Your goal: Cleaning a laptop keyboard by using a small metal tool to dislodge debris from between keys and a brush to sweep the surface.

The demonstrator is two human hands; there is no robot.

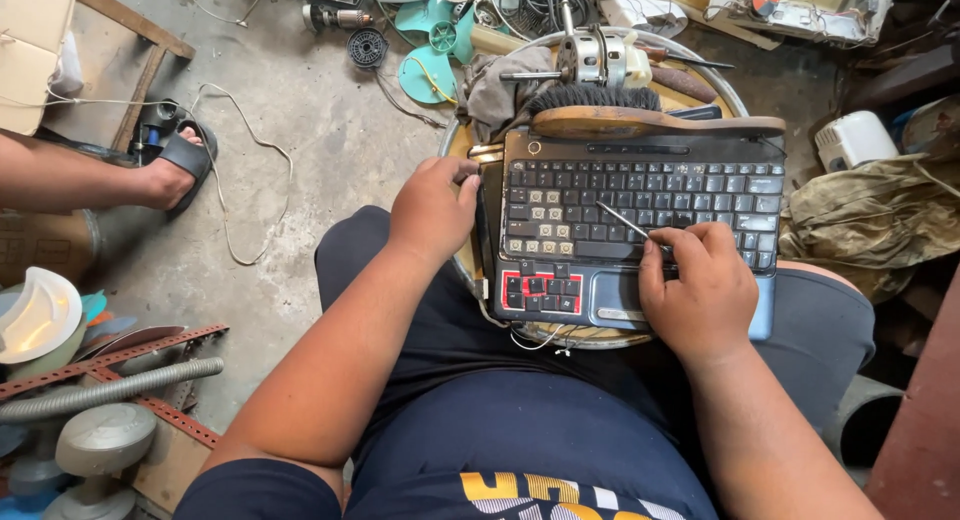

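Laptop keyboard deck flat on round metal tray on lap; several keycaps off at left, loose keys piled in red-edged patch near front-left corner. Step looks like key prying. Right hand fingers pinched on thin metal tool, tip among mid keys. Left hand fingers curled on deck's left edge, steadying. Next move likely needs light leverage. Cardboard box, plain tan, on floor far left.

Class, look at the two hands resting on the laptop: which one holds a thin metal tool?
The right hand, over the lower right of the laptop, pinches the thin metal tool. The left hand only grips the laptop's left edge.
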